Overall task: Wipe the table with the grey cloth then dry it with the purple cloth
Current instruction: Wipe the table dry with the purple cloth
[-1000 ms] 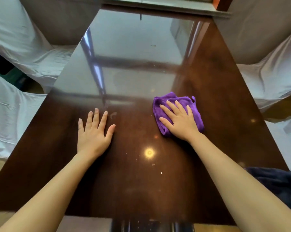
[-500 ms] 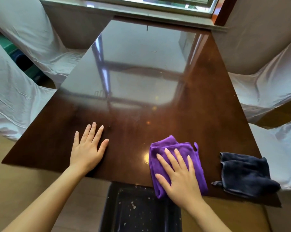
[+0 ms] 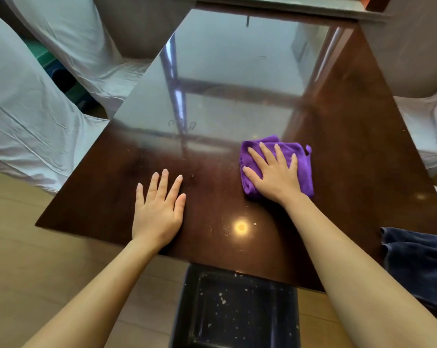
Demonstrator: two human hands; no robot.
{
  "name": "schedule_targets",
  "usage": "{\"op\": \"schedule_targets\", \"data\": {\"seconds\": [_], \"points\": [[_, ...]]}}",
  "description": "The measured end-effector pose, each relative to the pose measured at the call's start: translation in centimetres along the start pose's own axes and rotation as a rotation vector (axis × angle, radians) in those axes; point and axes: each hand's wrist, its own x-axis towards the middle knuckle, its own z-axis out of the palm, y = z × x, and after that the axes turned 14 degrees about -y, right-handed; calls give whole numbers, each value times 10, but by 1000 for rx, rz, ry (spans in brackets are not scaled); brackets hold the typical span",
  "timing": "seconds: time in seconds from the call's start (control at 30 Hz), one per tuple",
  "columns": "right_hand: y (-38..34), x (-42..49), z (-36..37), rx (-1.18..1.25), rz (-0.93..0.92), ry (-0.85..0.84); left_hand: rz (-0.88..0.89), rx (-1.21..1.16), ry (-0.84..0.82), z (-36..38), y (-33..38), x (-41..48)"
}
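Note:
A glossy dark brown table (image 3: 350, 136) fills the middle of the head view. On it, right of centre, lies the folded purple cloth (image 3: 304, 159), and my right hand (image 3: 275, 172) presses flat on top of it with fingers spread. My left hand (image 3: 159, 204) rests flat on the bare tabletop near the front edge, holding nothing. The dark grey cloth (image 3: 418, 259) lies crumpled at the table's front right corner, partly behind my right forearm.
Chairs under white covers stand on the left (image 3: 24, 116) and on the right (image 3: 423, 126). A black speckled stool (image 3: 235, 310) sits under the table's near edge. A window sill (image 3: 275, 3) runs along the far end.
My right hand has pushed the purple cloth away from the front edge toward the table's middle, after pulling it toward me before. My left hand stays flat on the table.

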Motion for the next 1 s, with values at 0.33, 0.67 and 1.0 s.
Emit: {"op": "schedule_targets", "data": {"seconds": [0.33, 0.67, 1.0], "points": [[-63, 5, 3, -78, -299, -92, 13, -36, -16, 0, -1, 0], [-77, -176, 71, -143, -332, 45, 15, -38, -41, -4, 1, -2], [-54, -202, 118, -418, -249, 488, 30, -25, -38, -1, 0, 0]]}}
